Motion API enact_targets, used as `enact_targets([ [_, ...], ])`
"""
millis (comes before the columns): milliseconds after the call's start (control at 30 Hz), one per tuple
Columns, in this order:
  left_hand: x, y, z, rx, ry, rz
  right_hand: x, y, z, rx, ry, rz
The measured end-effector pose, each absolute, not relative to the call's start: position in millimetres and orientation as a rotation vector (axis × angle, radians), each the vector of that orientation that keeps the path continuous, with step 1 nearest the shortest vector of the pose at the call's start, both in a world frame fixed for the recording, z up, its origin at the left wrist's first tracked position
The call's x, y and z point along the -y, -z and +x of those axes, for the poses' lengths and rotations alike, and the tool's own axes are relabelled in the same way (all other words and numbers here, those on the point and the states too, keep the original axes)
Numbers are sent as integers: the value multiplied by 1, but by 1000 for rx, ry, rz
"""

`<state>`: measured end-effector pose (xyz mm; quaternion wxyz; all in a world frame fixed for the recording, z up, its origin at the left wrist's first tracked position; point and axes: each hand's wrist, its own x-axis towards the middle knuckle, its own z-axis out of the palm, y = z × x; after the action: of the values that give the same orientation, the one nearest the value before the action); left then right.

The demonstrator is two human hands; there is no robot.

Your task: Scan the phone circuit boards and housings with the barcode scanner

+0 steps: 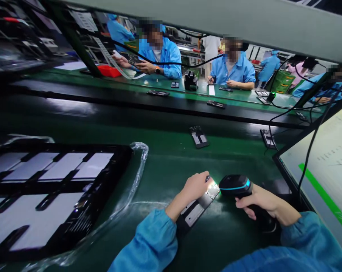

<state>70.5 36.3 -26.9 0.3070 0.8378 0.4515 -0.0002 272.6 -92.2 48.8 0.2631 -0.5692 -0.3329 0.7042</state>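
Observation:
My left hand is closed on the upper left edge of an open phone body, which is tilted over the green table. Silver and black parts show on its inner face. In my right hand is a black handheld scanner with a blue light strip, its handle inside my wrapped fingers. The scanner's head points left, close to the phone's top end, where a bright white and green glow falls. Part of the phone lies hidden behind my left hand.
A black tray with whitish pieces and clear plastic wrap lies left. Another phone body rests ahead. A monitor and hanging cables stand right. Beyond a dark rail, people in blue sit at a bench.

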Motion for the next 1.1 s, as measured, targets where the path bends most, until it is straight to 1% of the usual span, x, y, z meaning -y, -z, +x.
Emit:
enact_targets([
  [233, -37, 32, 68, -1179, -42, 2186, 83, -46, 274, 838, -1946, -1527],
  [1100, -37, 25, 67, -1139, -72, 2149, 79, -37, 267, 727, -1956, -1420],
])
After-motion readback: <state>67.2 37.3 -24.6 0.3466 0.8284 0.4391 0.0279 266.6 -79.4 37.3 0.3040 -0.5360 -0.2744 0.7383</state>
